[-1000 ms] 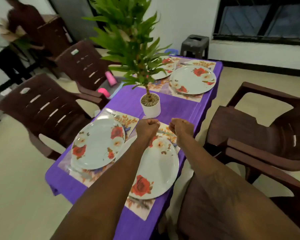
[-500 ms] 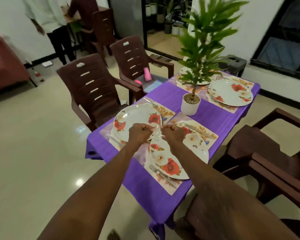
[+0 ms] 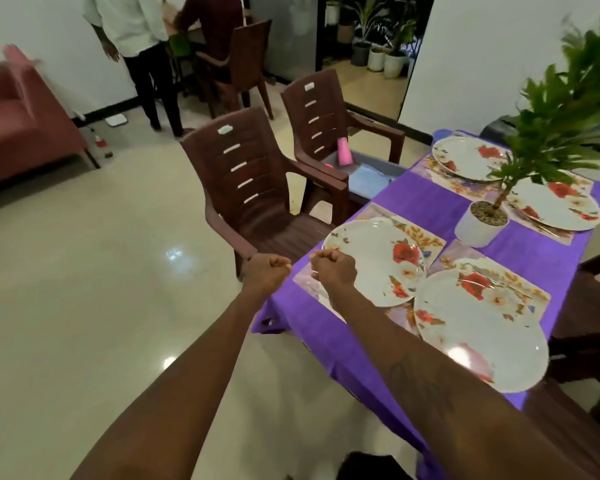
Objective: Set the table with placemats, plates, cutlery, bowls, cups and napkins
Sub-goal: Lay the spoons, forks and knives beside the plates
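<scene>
Along the right of the room runs the purple-clothed surface [image 3: 430, 199], with two brown chairs drawn up to its left edge: the near chair [image 3: 243, 181] with nothing on its seat, and the far chair [image 3: 321, 112] carrying a grey tub [image 3: 371, 178]. Four flowered plates sit on flowered placemats, two at the near end [image 3: 478, 327] [image 3: 371, 261] and two at the far end [image 3: 468, 157] [image 3: 555, 206]. A mat corner [image 3: 426, 237] pokes out beside the near-left plate. The white plant pot [image 3: 482, 223] stands in the middle, between the two pairs.

The person's left hand [image 3: 265, 271] hangs just off the near-left corner, over the near chair's seat. Their right hand [image 3: 333, 268] hovers above that corner's mat edge. On both, the fingers are curled tight into fists, and I can make out nothing inside either one. Thin glints beside the plates look like cutlery, though they're too faint to be sure.

From where I stand, mats and plates look done, and no bowls, cups or napkins are out. A pink cup [image 3: 344, 152] stands in the tub, so that seems the place to go. I'd step round the near chair, uncurl the fingers well before reaching, and take the cup by its side. I'd set it at a mat's far corner, clear of the plate rim and the leaves
</scene>
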The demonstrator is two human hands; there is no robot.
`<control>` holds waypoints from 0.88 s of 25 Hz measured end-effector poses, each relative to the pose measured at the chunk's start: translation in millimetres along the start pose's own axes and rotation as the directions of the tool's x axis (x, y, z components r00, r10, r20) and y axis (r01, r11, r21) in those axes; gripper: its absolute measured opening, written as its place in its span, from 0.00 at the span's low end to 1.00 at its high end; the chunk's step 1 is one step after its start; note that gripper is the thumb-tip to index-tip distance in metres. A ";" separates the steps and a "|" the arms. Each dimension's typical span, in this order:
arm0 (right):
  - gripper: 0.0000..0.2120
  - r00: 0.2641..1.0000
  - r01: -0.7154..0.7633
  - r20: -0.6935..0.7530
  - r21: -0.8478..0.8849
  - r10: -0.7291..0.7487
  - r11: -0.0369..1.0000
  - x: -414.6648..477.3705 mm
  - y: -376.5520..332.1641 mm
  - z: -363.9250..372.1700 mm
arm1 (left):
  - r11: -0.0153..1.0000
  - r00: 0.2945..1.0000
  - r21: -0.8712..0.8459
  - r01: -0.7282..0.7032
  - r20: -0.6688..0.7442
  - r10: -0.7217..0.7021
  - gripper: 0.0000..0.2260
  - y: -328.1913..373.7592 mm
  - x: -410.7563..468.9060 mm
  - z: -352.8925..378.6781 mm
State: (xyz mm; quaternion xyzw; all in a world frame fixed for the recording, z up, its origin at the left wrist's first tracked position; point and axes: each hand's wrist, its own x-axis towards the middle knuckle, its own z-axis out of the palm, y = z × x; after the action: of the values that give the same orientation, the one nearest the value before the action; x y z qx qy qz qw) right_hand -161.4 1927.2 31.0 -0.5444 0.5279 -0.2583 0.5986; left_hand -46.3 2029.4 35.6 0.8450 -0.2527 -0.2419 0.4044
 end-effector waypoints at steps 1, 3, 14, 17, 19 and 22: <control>0.09 1.000 0.010 0.003 -0.007 -0.010 1.000 4.6 -1.3 16.5 | 1.000 1.000 -0.017 0.013 -0.009 -0.013 0.05 -4.2 12.8 -11.7; 0.07 1.000 0.004 0.003 0.001 -0.004 1.000 20.3 -4.4 46.1 | 0.999 1.000 -0.044 0.026 0.003 -0.026 0.06 -9.4 37.5 -29.5; 0.03 0.963 -0.210 -0.136 0.167 0.233 0.963 197.6 -29.9 220.1 | 0.997 0.987 0.068 0.023 0.158 -0.034 0.02 -31.0 283.8 -101.6; 0.03 0.956 -0.245 -0.113 0.198 0.270 0.949 245.2 -54.2 264.0 | 0.993 0.983 0.115 0.011 0.182 -0.032 0.03 -17.9 355.3 -123.4; 0.03 0.957 -0.225 -0.135 0.218 0.258 0.950 277.0 -73.5 291.4 | 0.993 0.982 0.115 -0.007 0.188 -0.015 0.01 -13.2 405.5 -134.9; 0.04 0.956 -0.197 -0.160 0.263 0.244 0.945 318.8 -95.1 330.0 | 0.989 0.975 0.141 -0.046 0.222 0.013 0.04 -11.6 474.9 -148.5</control>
State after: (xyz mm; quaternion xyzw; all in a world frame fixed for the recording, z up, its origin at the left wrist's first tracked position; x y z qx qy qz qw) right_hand 263.8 1744.4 -42.5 -0.3766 0.6049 -0.3032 0.6327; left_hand 406.1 1823.4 11.8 0.8364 -0.3255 -0.3088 0.3148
